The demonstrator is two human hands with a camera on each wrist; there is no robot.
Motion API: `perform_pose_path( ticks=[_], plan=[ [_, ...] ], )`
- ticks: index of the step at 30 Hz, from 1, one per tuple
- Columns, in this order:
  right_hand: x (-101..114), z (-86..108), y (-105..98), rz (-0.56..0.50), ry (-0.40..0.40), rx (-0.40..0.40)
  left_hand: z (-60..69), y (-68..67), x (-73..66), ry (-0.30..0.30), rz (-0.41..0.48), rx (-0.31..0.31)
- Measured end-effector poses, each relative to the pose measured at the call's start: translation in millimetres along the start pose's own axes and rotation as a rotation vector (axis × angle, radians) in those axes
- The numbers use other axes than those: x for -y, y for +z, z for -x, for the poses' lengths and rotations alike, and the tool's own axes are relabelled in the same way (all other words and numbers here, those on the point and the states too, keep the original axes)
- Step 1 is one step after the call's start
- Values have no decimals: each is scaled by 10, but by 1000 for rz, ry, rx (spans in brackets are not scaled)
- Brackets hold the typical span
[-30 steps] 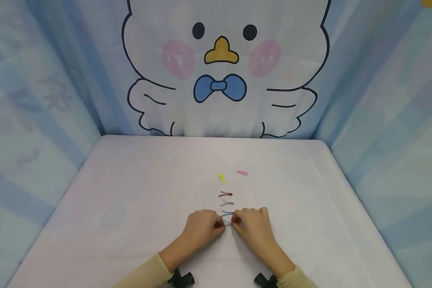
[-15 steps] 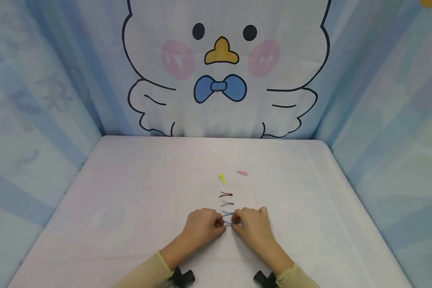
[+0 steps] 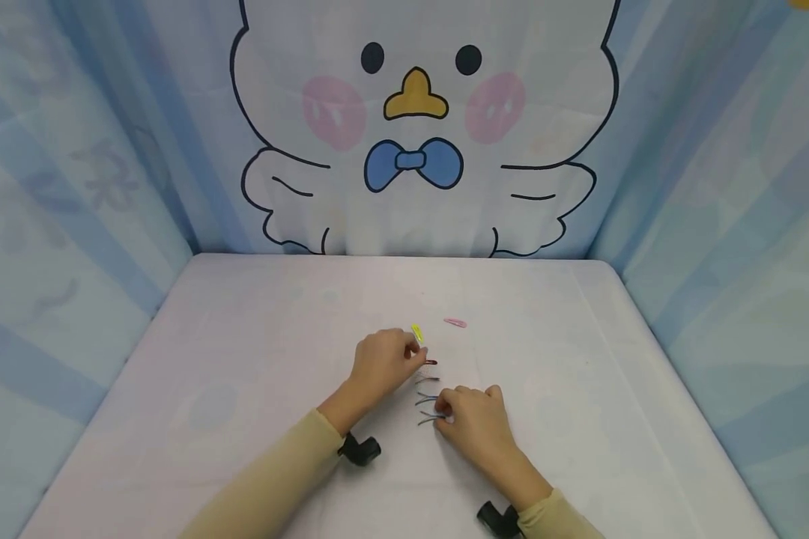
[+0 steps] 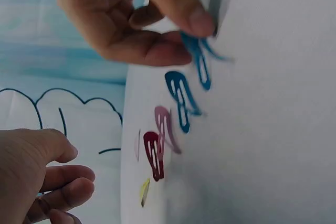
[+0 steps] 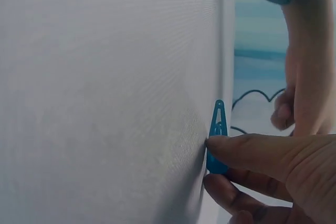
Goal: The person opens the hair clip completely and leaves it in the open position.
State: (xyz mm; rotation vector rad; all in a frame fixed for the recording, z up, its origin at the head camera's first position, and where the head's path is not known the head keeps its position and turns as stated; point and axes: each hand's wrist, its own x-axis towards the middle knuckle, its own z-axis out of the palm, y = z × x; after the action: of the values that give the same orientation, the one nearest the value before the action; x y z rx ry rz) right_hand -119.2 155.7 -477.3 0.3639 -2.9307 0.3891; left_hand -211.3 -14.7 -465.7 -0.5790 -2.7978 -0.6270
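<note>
Blue snap hair clip [image 4: 203,69] is pinched between the thumb and index finger of my right hand [image 3: 475,419], its legs spread apart. My left hand [image 3: 386,363] hovers over the far end of the clip row, close to the yellow hair clip [image 3: 416,332]. In the left wrist view, its thumb and fingers are apart with nothing between them. A second blue hair clip [image 4: 181,100], a mauve hair clip [image 4: 164,121] and a dark red hair clip [image 4: 153,153] lie in a row. The left hand covers part of the red one in the head view.
A pink hair clip [image 3: 455,323] lies beyond the row, right of the yellow one. The white table [image 3: 256,314] ends at a curtain [image 3: 546,209] printed with a cartoon figure. Curtains also hang on both sides. A dark camera mount sits on each wrist.
My left hand has left the nearest blue clip and moved away from me to beside the yellow clip. The right hand stays in place, still pinching the blue clip.
</note>
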Motion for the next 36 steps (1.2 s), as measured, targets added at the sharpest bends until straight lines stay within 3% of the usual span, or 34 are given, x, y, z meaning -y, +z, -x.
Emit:
perform_pose_path(
  ticks=[3,7,11,14,20,32,36],
  plan=[
    [10,-6,-4,10,4,-2,-220,19,67,-20,-30,5],
    [17,-8,-1,10,13,17,-436,75,159,-72,-51,64],
    [16,-13,-4,9,34,54,-563,155,246,-117,-42,135],
    [18,-19,-11,6,43,72,-624,218,319,-116,-16,198],
    [12,-13,-28,1,51,80,-665,305,409,-58,24,302],
    [-2,1,-21,2,61,70,-655,346,408,47,-37,269],
    [-27,1,-30,-10,69,61,-618,354,392,8,46,238]
  ],
)
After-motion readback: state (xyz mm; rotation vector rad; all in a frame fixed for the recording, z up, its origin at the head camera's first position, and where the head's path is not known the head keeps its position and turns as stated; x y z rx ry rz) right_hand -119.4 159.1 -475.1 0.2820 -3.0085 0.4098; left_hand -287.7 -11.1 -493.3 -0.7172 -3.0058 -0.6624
